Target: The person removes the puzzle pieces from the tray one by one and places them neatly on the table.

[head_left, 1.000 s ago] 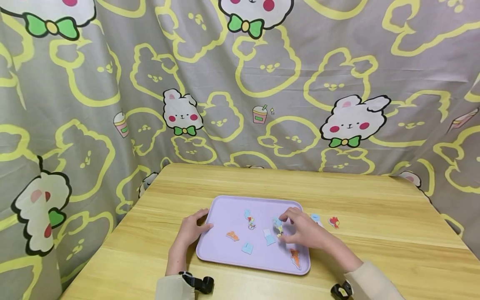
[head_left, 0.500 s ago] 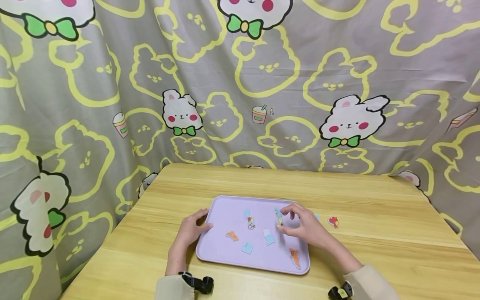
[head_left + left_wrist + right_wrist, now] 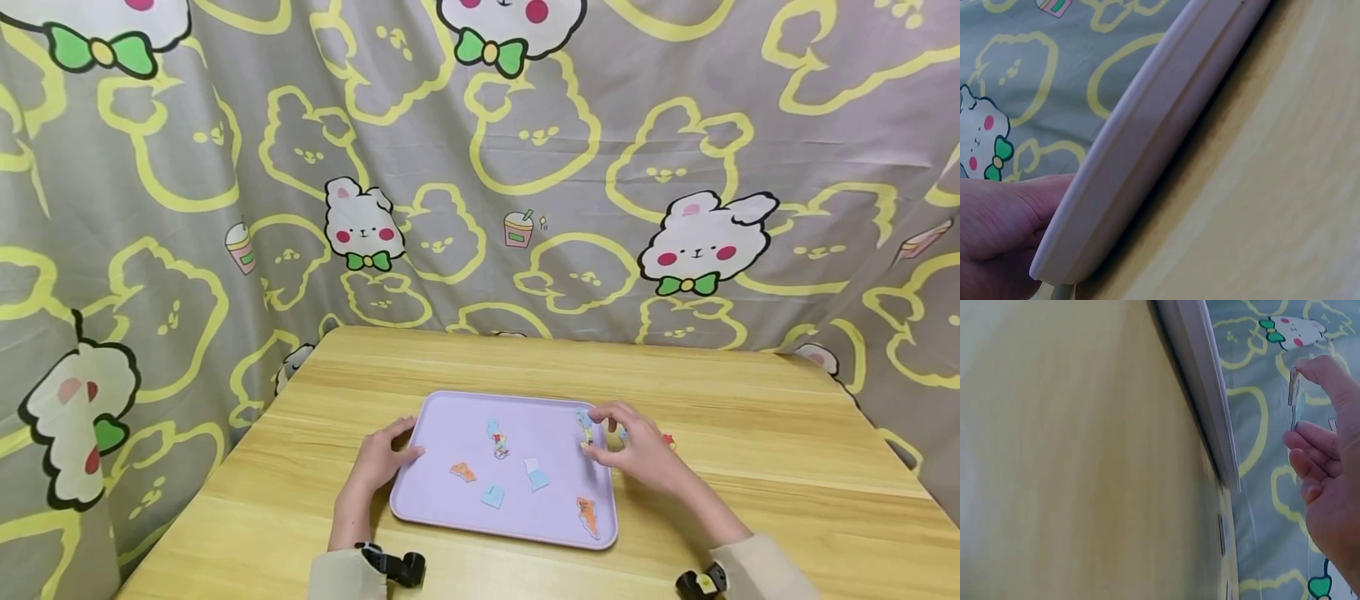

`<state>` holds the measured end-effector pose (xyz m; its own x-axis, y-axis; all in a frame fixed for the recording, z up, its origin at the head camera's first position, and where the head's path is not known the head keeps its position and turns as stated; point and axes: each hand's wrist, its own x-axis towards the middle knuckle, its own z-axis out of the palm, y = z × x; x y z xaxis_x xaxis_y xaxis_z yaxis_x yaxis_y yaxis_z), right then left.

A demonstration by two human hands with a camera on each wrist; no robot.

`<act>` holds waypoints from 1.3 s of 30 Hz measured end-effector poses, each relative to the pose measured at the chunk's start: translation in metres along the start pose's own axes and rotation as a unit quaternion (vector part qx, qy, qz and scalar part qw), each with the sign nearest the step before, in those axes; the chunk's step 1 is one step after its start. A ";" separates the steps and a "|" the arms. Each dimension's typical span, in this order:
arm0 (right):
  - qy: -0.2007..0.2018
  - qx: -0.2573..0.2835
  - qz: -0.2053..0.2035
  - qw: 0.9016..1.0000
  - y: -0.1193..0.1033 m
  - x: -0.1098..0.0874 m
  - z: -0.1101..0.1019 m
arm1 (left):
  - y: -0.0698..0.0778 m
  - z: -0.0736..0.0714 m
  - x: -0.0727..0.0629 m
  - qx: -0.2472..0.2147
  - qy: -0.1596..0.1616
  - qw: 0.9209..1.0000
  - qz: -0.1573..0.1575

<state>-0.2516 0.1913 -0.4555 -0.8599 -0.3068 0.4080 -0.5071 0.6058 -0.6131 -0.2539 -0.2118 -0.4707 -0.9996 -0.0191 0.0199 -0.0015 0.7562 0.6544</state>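
A lilac tray (image 3: pixel 450 421) lies on the table, its left rim gripped by my left hand (image 3: pixel 384 454), thumb on the rim. In the left wrist view part of that hand (image 3: pixel 1007 228) is behind the tray's edge. Above the tray's right side, my right hand (image 3: pixel 641 446) pinches a blue-and-yellow puzzle piece (image 3: pixel 585 427) between thumb and fingers. The right wrist view shows this piece (image 3: pixel 1294 397) edge-on, clear of the tray. On the tray are a blue-and-red figure piece (image 3: pixel 498 443), an orange piece (image 3: pixel 462 472), a light-blue piece (image 3: pixel 492 497), a blue-and-white piece (image 3: pixel 536 475) and a long orange piece (image 3: pixel 588 517).
Right of the tray, a red piece (image 3: pixel 670 441) and a blue piece (image 3: pixel 622 434) lie on the wooden table (image 3: pixel 787 467), partly hidden by my right hand. A grey patterned curtain (image 3: pixel 450 150) hangs behind the table and at its sides.
My right hand has moved right with the puzzle piece, from over the inner tray to near its right edge. My left hand stays on the left rim.
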 end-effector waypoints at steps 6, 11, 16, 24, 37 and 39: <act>0.000 -0.024 0.016 1.000 0.011 -0.005 -0.014 | 0.000 -0.001 -0.001 0.000 0.000 1.000 -0.002; 0.002 -0.041 0.026 0.999 0.020 -0.010 -0.024 | 0.000 -0.001 0.000 0.001 -0.001 1.000 -0.002; -0.001 -0.036 0.039 0.999 0.030 -0.016 -0.034 | 0.000 -0.001 -0.001 0.000 -0.001 1.000 -0.002; 0.011 -0.074 0.045 0.996 0.044 -0.025 -0.052 | 0.000 -0.001 -0.001 0.002 -0.003 1.000 0.000; 0.019 -0.107 0.047 0.993 0.065 -0.043 -0.076 | 0.001 -0.001 -0.002 -0.003 -0.006 1.000 -0.003; 0.020 -0.110 0.046 0.993 0.066 -0.045 -0.079 | 0.002 -0.002 -0.002 -0.003 -0.006 1.000 -0.004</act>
<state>-0.2422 0.3031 -0.4608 -0.8967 -0.2164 0.3861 -0.3976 0.7771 -0.4879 -0.2519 -0.2116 -0.4686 -0.9998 -0.0184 0.0055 -0.0103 0.7522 0.6589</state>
